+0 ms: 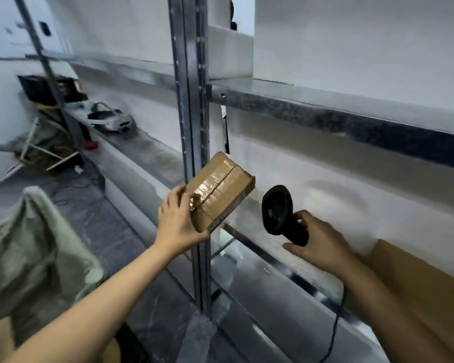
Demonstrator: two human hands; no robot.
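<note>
My left hand [177,221] grips a small brown cardboard box [222,191] sealed with clear tape, held tilted in front of a metal shelf post [194,127]. My right hand [317,242] holds a black handheld barcode scanner [279,209] by its handle, its head turned toward the box a short way to the right of it. A black cable [333,334] hangs down from the scanner.
A metal shelving rack [351,119] with white panels fills the right and middle. A flat cardboard piece [417,284] lies at the lower right. A pale green sack [32,252] stands at the left. A white toy car [113,119] and clutter sit far left.
</note>
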